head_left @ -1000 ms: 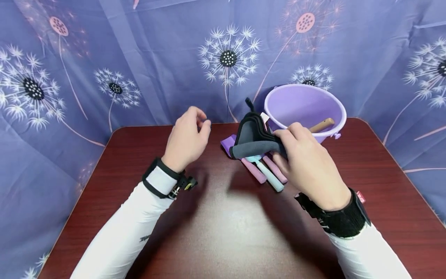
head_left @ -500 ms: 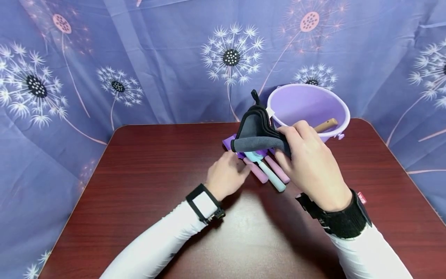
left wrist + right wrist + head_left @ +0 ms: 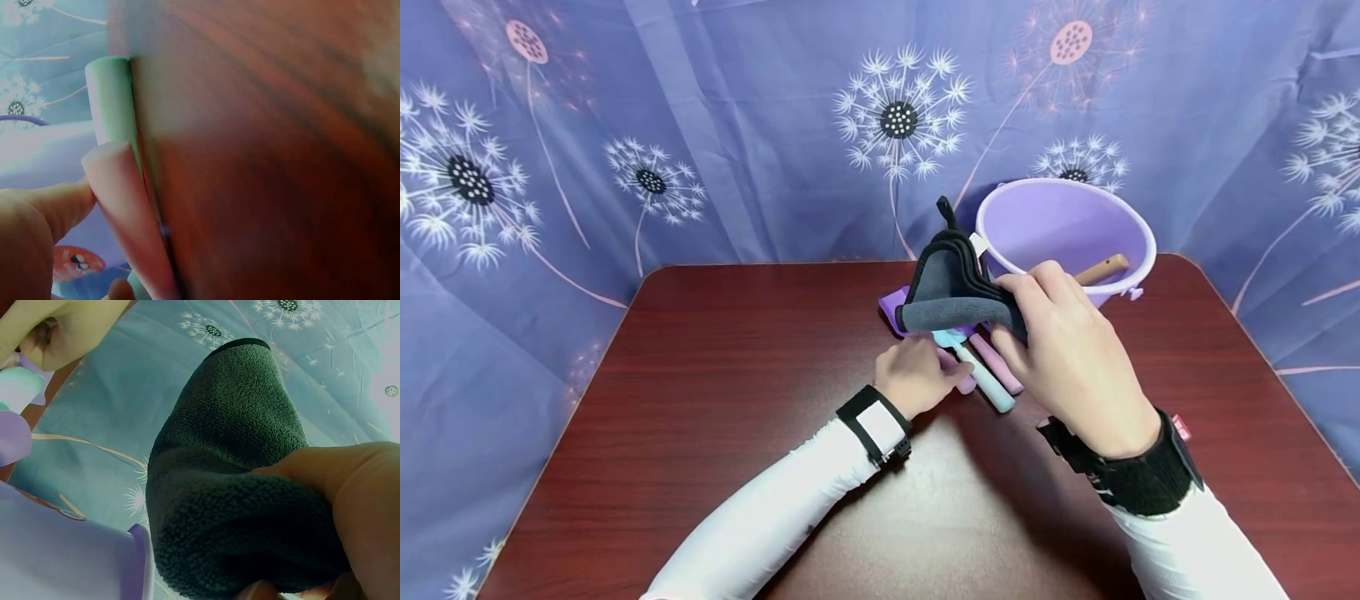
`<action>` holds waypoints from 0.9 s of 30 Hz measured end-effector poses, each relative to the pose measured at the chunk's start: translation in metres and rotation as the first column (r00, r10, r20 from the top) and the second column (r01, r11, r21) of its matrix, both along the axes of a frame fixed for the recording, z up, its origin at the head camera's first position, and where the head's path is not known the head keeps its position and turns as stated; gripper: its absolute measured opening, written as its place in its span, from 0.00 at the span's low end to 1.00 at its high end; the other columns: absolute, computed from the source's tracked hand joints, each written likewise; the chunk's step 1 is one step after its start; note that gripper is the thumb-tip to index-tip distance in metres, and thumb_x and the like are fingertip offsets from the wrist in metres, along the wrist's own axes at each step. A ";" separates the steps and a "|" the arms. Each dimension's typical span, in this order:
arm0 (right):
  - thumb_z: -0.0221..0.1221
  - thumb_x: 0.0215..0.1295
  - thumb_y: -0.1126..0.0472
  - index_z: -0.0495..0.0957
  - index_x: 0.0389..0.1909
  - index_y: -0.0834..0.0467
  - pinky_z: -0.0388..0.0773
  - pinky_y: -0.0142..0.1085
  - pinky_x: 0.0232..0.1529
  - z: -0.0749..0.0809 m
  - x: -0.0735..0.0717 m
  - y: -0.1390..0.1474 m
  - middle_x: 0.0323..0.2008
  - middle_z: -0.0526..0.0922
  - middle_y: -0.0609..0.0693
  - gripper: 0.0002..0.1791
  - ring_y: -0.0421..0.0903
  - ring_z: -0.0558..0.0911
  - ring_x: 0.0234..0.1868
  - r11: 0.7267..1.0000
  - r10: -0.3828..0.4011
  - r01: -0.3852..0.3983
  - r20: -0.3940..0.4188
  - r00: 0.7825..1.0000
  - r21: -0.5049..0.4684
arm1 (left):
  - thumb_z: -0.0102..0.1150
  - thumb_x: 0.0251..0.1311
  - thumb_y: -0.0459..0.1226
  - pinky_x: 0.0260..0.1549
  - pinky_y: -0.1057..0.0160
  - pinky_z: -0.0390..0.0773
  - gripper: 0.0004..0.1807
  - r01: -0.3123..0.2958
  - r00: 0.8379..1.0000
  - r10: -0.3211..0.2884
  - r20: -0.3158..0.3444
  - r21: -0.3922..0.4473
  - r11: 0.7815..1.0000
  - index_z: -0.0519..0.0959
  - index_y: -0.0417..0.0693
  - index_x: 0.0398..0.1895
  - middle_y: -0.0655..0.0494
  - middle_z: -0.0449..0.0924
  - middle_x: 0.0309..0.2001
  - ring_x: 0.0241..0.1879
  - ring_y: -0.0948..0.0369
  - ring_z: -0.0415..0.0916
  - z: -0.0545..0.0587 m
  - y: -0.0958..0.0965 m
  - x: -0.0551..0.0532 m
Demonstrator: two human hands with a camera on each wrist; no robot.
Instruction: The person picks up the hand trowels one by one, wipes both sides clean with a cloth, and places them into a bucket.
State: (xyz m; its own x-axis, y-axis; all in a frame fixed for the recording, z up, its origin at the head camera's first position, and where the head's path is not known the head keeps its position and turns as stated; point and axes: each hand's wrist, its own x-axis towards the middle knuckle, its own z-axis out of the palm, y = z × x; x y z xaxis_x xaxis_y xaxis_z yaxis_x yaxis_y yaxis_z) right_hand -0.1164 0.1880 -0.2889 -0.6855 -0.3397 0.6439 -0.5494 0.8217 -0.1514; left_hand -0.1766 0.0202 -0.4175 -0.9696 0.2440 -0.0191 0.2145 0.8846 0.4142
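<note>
My right hand holds a folded dark grey cloth up above the table, thumb on top; the right wrist view shows the cloth pinched from close up. Under it lie a pink-handled tool, a teal-handled tool, a second pink handle and a flat purple piece. My left hand has its fingers curled on the near pink handle. In the left wrist view that pink handle lies against the teal one, with a finger on it.
A lilac bucket stands at the back right of the dark red table with a wooden handle sticking out of it. A blue dandelion-print curtain hangs close behind and beside the table.
My left hand came down from mid-air at the left, reached to the tools under the cloth and closed on the near pink handle. The right hand and cloth have barely moved.
</note>
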 end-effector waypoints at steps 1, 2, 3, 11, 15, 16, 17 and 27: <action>0.59 0.62 0.59 0.76 0.50 0.62 0.72 0.47 0.38 0.000 0.000 0.000 0.37 0.71 0.53 0.17 0.50 0.71 0.37 1.000 0.001 -0.001 0.001 1.000 0.000 | 0.55 0.57 0.66 0.32 0.58 0.77 0.16 -0.002 1.000 0.002 0.008 -0.001 1.000 0.86 0.74 0.31 0.75 0.82 0.36 0.37 0.66 0.80 0.001 -0.002 0.000; 0.59 0.62 0.59 0.76 0.50 0.62 0.72 0.46 0.38 0.001 0.000 -0.001 0.37 0.71 0.53 0.17 0.50 0.71 0.37 1.000 0.001 -0.001 0.001 1.000 0.002 | 0.56 0.57 0.65 0.32 0.57 0.78 0.14 -0.002 1.000 0.002 0.018 -0.002 1.000 0.86 0.77 0.28 0.74 0.82 0.37 0.37 0.65 0.81 0.002 -0.005 0.000; 0.59 0.62 0.59 0.76 0.50 0.62 0.72 0.46 0.38 0.001 0.000 -0.001 0.37 0.71 0.53 0.17 0.50 0.71 0.37 1.000 0.002 -0.002 0.004 1.000 0.003 | 0.55 0.58 0.64 0.30 0.56 0.78 0.13 -0.005 1.000 0.005 0.027 0.002 1.000 0.85 0.78 0.25 0.72 0.83 0.37 0.36 0.63 0.81 0.003 -0.007 0.000; 0.59 0.62 0.59 0.76 0.49 0.62 0.72 0.46 0.38 0.000 0.000 -0.003 0.37 0.70 0.52 0.17 0.50 0.71 0.36 1.000 0.006 -0.007 0.012 1.000 0.010 | 0.59 0.55 0.55 0.22 0.57 0.75 0.10 -0.039 0.996 0.036 0.085 0.030 0.999 0.78 0.63 0.27 0.69 0.78 0.23 0.28 0.60 0.81 0.008 -0.031 0.002; 0.60 0.61 0.59 0.77 0.50 0.63 0.73 0.46 0.39 -0.001 -0.001 -0.003 0.37 0.71 0.52 0.18 0.51 0.71 0.37 1.000 0.011 -0.011 0.022 1.000 0.011 | 0.63 0.52 0.54 0.24 0.53 0.76 0.24 -0.080 0.995 0.080 0.062 -0.012 0.997 0.72 0.48 0.43 0.60 0.79 0.26 0.30 0.56 0.82 0.007 -0.042 0.001; 0.61 0.61 0.59 0.77 0.50 0.63 0.73 0.46 0.39 -0.002 -0.001 -0.003 0.37 0.71 0.52 0.18 0.50 0.71 0.37 1.000 0.014 -0.014 0.023 1.000 0.013 | 0.63 0.53 0.54 0.24 0.52 0.77 0.26 -0.091 0.994 0.092 0.054 -0.024 0.996 0.71 0.45 0.44 0.57 0.79 0.27 0.30 0.54 0.82 0.006 -0.045 0.000; 0.61 0.61 0.59 0.77 0.50 0.63 0.72 0.46 0.39 -0.002 -0.002 -0.003 0.37 0.71 0.52 0.18 0.50 0.71 0.37 1.000 0.015 -0.016 0.024 1.000 0.014 | 0.64 0.53 0.54 0.25 0.52 0.77 0.27 -0.104 0.993 0.106 0.046 -0.044 0.994 0.71 0.43 0.45 0.55 0.79 0.28 0.30 0.53 0.82 0.005 -0.047 -0.001; 0.61 0.61 0.58 0.76 0.50 0.62 0.73 0.46 0.38 -0.003 -0.002 -0.004 0.37 0.71 0.51 0.18 0.50 0.71 0.36 1.000 0.021 -0.022 0.028 0.999 0.022 | 0.60 0.58 0.48 0.26 0.49 0.78 0.20 -0.181 0.983 0.182 -0.006 -0.130 0.975 0.73 0.41 0.43 0.48 0.79 0.33 0.32 0.48 0.82 0.006 -0.073 -0.005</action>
